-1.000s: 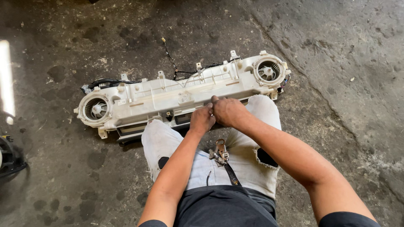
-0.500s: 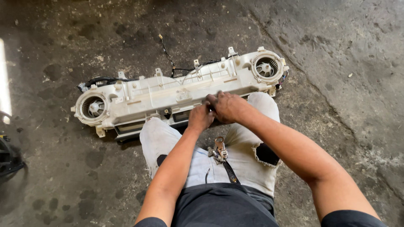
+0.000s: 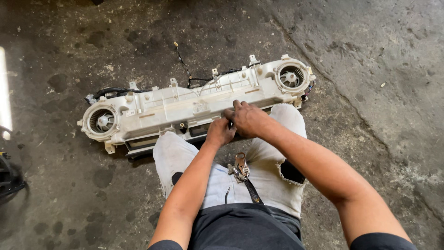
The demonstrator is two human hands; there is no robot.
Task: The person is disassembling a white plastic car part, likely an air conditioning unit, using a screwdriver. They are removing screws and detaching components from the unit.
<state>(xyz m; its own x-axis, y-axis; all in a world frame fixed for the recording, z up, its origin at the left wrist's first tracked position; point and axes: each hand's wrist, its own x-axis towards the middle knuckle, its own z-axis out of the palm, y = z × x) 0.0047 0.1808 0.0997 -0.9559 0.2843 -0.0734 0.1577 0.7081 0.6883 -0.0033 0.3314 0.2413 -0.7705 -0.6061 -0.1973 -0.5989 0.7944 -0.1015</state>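
Housing: white blower housing [image 3: 185, 109] lies just beyond our 2 hands.
Left hand [image 3: 219, 132]: pinching its near edge.
Right hand [image 3: 247, 119]: fingers curled, pressed on it.

A dark, oil-stained concrete floor [image 3: 69, 203] fills the scene, paler and rougher toward the right; a strip of bright light [image 3: 4, 92] falls along the left edge
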